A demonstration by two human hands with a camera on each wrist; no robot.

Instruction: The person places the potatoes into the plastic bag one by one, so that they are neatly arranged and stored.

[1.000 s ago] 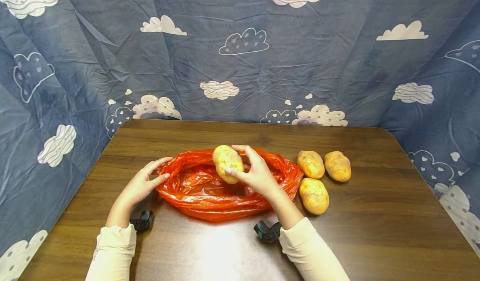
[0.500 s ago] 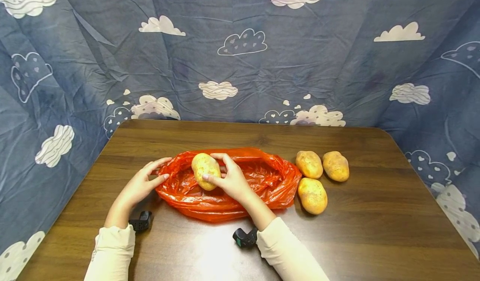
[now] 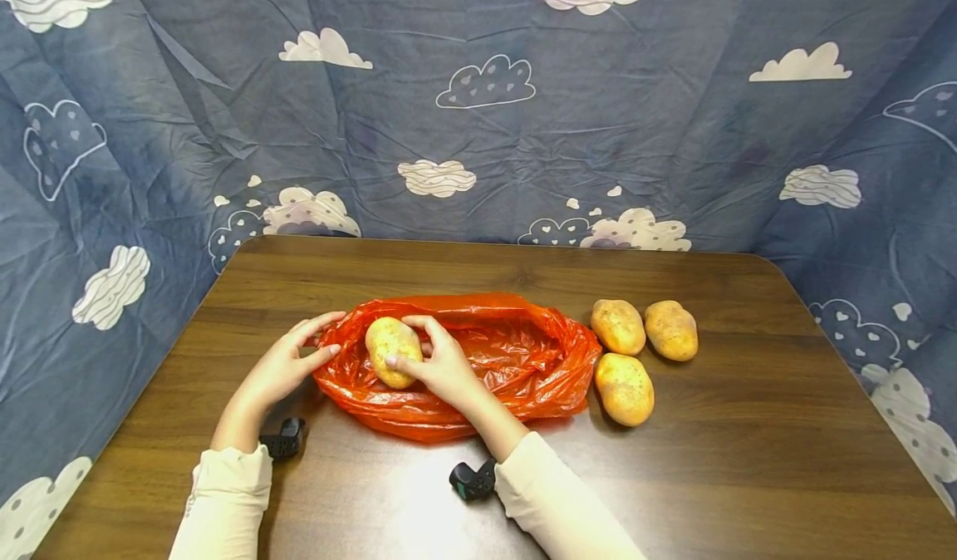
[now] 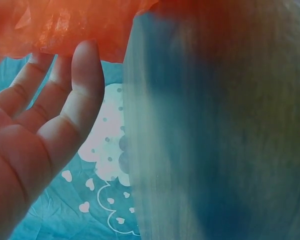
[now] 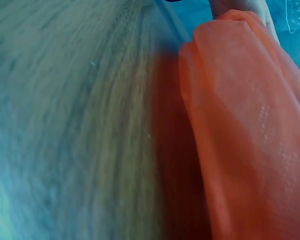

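Both sleeves [image 3: 226,498] run off the bottom of the head view. A potato [image 3: 392,354] hides part of the right hand [image 3: 441,367]. At the right wrist, the bag [image 5: 245,130] is cropped and the table [image 5: 85,130] blurred.

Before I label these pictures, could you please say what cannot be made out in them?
Head view: floor of the red bag beneath the held potato, covered by it and the right hand.
Left wrist view: grain of the table, blurred; left hand, partly cut off by the left edge.
Right wrist view: the held potato, likely behind the red bag.
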